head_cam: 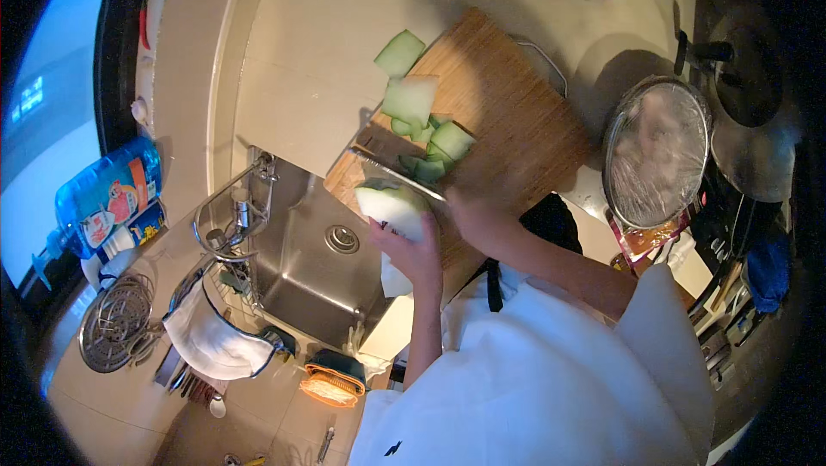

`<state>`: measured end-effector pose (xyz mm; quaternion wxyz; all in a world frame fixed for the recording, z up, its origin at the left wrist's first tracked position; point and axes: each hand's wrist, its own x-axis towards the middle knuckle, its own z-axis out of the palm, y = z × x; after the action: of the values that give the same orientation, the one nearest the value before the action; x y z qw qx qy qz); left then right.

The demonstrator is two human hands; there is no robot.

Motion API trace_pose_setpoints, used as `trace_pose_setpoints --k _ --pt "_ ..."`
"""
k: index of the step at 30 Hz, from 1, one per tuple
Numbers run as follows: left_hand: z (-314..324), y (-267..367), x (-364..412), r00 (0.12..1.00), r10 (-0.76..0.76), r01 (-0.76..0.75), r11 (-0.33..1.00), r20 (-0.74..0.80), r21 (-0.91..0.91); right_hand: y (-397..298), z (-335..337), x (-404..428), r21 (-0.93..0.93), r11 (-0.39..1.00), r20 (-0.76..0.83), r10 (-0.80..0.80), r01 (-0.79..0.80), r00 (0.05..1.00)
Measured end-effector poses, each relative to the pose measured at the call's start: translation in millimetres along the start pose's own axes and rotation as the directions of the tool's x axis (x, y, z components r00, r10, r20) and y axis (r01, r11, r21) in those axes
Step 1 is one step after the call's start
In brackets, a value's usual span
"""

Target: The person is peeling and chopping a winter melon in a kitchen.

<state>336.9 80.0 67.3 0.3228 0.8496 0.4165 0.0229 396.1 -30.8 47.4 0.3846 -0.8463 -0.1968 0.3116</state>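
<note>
My left hand (410, 256) grips a chunk of pale melon (385, 205), white inside with some green rind on its upper edge. The chunk is tilted over the near left edge of a wooden cutting board (510, 124). In my right hand (468, 221) is a kitchen knife (400, 174), its blade pointing left along the melon's upper side. Whether the edge touches the rind I cannot tell. Flat cut pieces of green rind (411, 97) lie on the board beyond the blade, one piece (400, 53) jutting past its left edge.
Left of the board is a steel sink (300, 272) with a faucet (240, 211). A dish covered in cling film (658, 150) stands right, near a stovetop (752, 91). A white cloth (216, 337), a blue soap bottle (110, 198) and a sponge holder (332, 375) surround the sink.
</note>
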Motion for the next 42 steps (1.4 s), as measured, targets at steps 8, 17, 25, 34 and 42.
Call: trace_pose_setpoints --k 8,17,25,34,42 --pt "-13 8 -4 0.981 0.014 -0.050 0.981 0.193 0.187 0 -50 0 0.043 0.969 0.040 0.243 -0.244 0.969" --pt "-16 14 -10 0.846 0.310 -0.412 0.896 0.435 0.164 9 -45 -30 0.039 0.999 -0.222 0.027 -0.019 0.975" --pt "1 10 -10 0.845 0.479 -0.532 0.799 0.237 0.282 -15 -38 -52 0.106 0.994 -0.162 0.015 0.003 0.987" --pt "3 0 -11 0.857 0.466 -0.508 0.836 0.219 0.206 -17 -43 -54 0.131 0.991 -0.147 -0.009 0.028 0.989" --pt "5 -2 -11 0.857 0.473 -0.512 0.829 0.204 0.227 -23 -41 -52 0.033 0.999 -0.118 -0.017 0.021 0.993"
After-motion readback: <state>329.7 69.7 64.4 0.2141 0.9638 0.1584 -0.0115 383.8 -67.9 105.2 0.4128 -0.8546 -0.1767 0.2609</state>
